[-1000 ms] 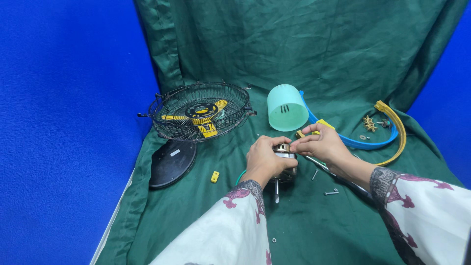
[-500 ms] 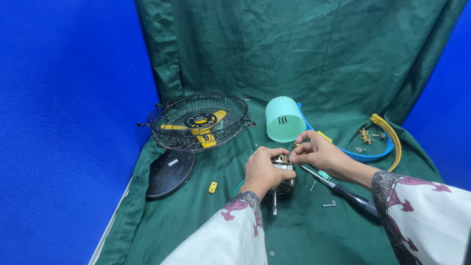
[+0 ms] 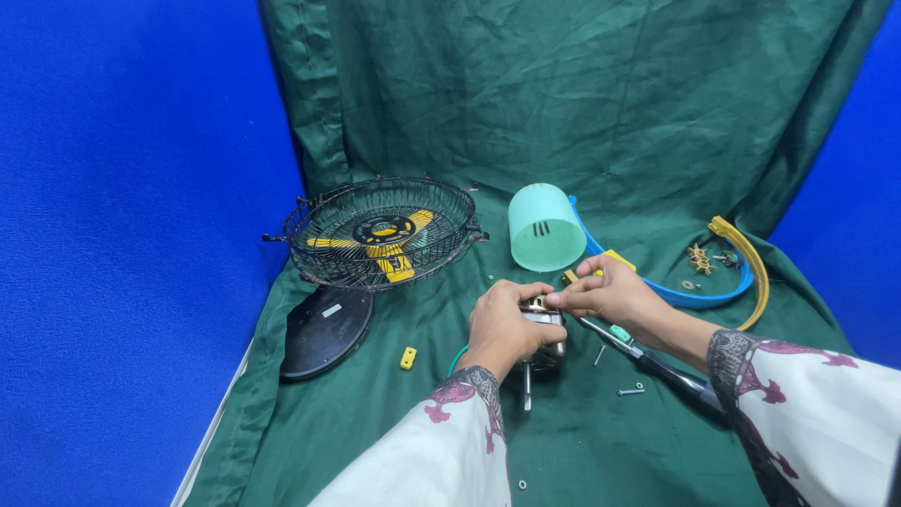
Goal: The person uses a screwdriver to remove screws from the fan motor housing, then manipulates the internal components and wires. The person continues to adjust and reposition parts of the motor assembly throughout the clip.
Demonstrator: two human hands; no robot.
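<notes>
My left hand (image 3: pixel 502 322) grips a small metal fan motor (image 3: pixel 544 336) that rests on the green cloth, its shaft pointing toward me. My right hand (image 3: pixel 610 291) pinches something at the top of the motor with thumb and forefinger; what it pinches is too small to tell. A screwdriver (image 3: pixel 648 357) with a black handle and green collar lies under my right forearm. A loose screw (image 3: pixel 631 391) lies just right of the motor.
A black wire fan cage (image 3: pixel 380 233) with yellow blades sits at back left, a black round base plate (image 3: pixel 326 330) in front of it. A mint-green plastic housing (image 3: pixel 544 225), blue and yellow curved strips (image 3: pixel 741 272), small yellow parts (image 3: pixel 407 358) and screws lie about.
The view has shifted slightly. My right hand has closed in on the top of the motor beside my left hand; the motor stays in place.
</notes>
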